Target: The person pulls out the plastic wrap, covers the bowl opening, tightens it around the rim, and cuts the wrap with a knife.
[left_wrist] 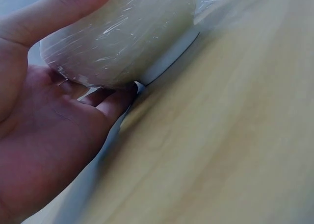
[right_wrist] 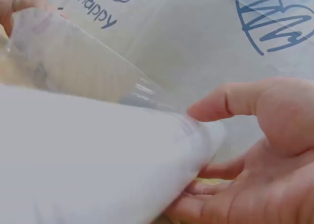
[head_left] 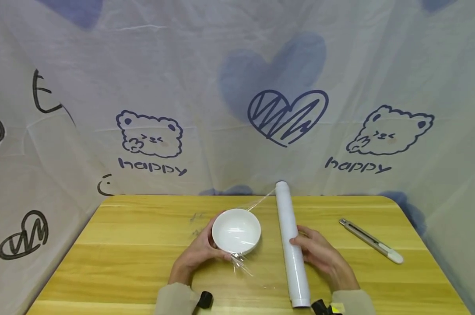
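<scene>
1. Your left hand [head_left: 201,250]: fingers curled round the left side of the white bowl [head_left: 236,231], thumb on the near side. Bowl's mouth faces up; can't tell whether its base rests fully on the counter [head_left: 123,245].
2. Clear film [right_wrist: 98,62] covers the bowl's side, bunches at its near edge, and stretches right to the white roll [head_left: 287,223].
3. Key relation: the roll lies just right of the bowl, apart from it, long axis running away from you, near end angled slightly right. Film spans the gap; your right hand is the nearer one to the roll.
4. Your right hand [head_left: 321,253] grips the roll from its right side, thumb over the top, fingers lower down.
5. Utility knife [head_left: 370,240] lies right of that hand, slanted, touched by neither hand.
</scene>
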Demonstrator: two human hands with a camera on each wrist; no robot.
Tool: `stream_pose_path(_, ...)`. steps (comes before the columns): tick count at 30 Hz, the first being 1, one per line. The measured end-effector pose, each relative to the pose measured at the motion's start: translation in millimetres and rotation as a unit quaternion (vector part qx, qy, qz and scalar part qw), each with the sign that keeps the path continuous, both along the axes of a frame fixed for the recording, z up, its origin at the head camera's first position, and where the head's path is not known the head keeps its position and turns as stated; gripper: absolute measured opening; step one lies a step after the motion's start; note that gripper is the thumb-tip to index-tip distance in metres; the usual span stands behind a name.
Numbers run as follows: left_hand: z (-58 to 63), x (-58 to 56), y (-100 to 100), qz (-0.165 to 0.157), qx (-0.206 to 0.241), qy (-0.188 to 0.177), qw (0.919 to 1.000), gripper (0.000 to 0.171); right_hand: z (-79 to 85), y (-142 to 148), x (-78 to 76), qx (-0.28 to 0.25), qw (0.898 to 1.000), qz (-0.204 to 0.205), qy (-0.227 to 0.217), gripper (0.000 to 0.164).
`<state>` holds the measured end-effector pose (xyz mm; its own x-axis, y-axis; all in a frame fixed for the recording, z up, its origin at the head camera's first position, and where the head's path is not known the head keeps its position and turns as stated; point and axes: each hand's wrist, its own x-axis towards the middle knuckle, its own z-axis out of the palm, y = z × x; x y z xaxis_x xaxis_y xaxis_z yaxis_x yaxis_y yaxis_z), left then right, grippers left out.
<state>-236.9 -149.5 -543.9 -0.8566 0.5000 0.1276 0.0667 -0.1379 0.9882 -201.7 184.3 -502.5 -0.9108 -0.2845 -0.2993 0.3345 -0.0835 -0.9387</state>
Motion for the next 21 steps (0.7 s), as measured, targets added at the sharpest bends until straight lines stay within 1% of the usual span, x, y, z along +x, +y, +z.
stream_pose_path(2,-0.4,-0.9,-1.7,0.001,-0.008,-0.002,1.0000,0.118,0.0,-0.2,0.4,0.024,1.000,-0.008,0.005,0.070)
stream_pose_path(4,-0.3,-2.5,-3.1,0.000,-0.012,-0.006,0.9999,0.119,1.5,-0.9,0.9,0.067,0.997,-0.027,0.013,0.067)
stream_pose_path(8,0.9,-5.5,-6.1,-0.009,-0.012,-0.011,0.9998,0.117,4.0,-1.7,2.3,0.154,0.986,-0.062,0.028,0.066)
stream_pose_path(9,1.2,-6.0,-6.8,-0.014,-0.011,-0.010,0.9998,0.117,4.4,-1.8,2.8,0.167,0.983,-0.065,0.029,0.065)
stream_pose_path(13,1.9,-7.7,-9.0,-0.027,-0.008,-0.005,0.9996,0.116,4.9,-4.4,3.3,0.195,0.978,-0.070,0.029,0.063)
stream_pose_path(21,2.2,-10.1,-9.7,-0.025,-0.020,-0.011,0.9994,0.117,3.8,-4.8,4.2,0.221,0.972,-0.065,0.039,0.062)
